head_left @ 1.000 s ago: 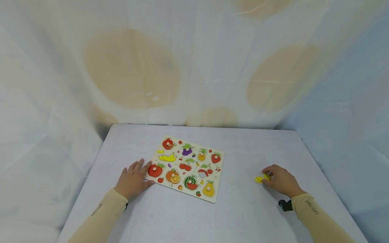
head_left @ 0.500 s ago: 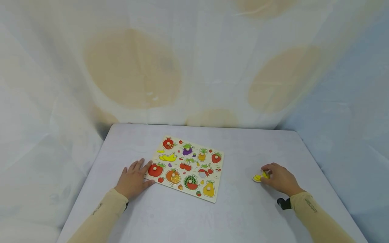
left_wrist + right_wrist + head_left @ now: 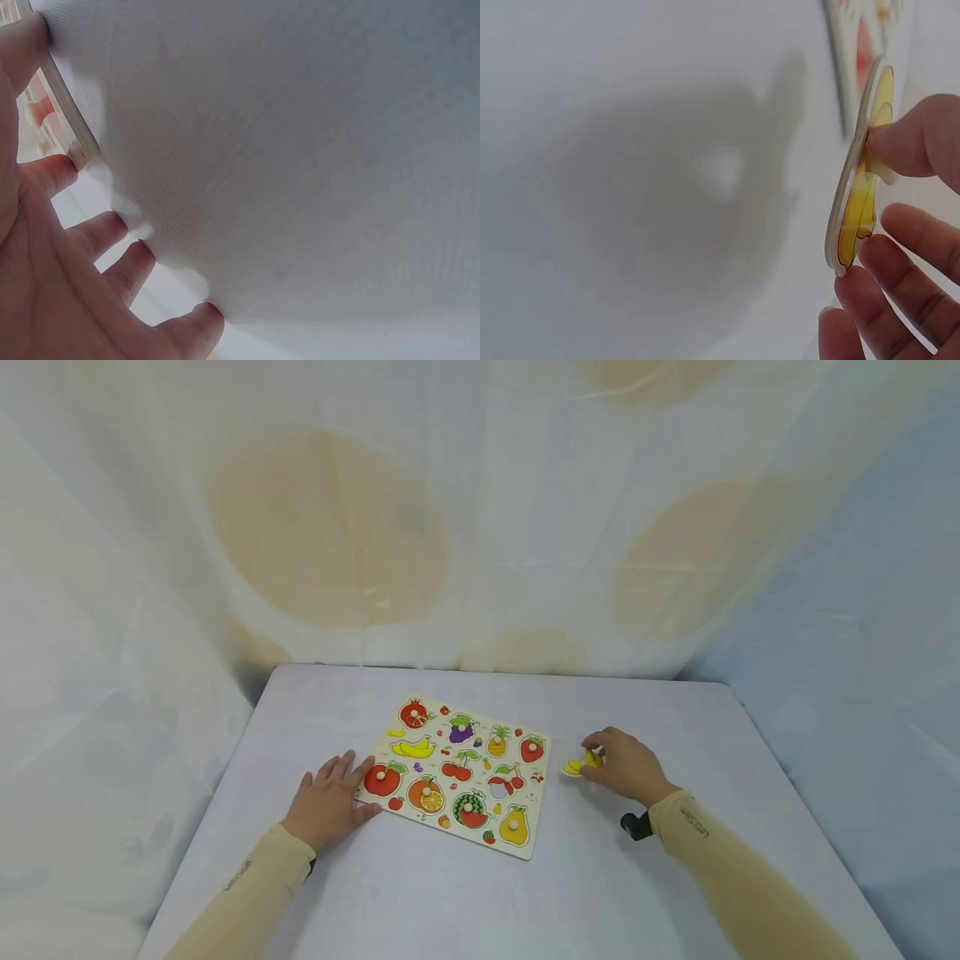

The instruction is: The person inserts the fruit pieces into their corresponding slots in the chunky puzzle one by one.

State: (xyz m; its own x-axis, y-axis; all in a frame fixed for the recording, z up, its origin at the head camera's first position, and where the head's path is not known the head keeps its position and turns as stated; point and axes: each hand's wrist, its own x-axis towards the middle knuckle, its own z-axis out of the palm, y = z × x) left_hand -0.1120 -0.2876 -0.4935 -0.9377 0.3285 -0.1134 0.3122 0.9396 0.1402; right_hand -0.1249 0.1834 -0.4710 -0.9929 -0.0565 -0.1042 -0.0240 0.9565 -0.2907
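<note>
In the head view a wooden fruit puzzle board (image 3: 442, 820) lies slanted on the table, with knobbed fruit pieces set in it. The banana spot (image 3: 412, 749) on it shows a printed banana without a knob. My left hand (image 3: 326, 806) rests spread flat at the board's left corner; thumb and index finger touch its edge, the other fingers lie on the cloth. To the right of the board, my right hand (image 3: 626, 766) pinches a yellow banana puzzle piece (image 3: 860, 202) by its knob side. The right wrist view shows the piece tilted on edge above the table, its shadow below.
The white-covered table (image 3: 480, 910) reaches back to a pale curtain (image 3: 510, 527) with tan spots. More curtain hangs along both sides. A black wrist camera (image 3: 636, 827) sits under the right wrist.
My right hand has carried the banana puzzle piece left and away from me, close to the board's right edge. The left hand and the board have stayed in place.
</note>
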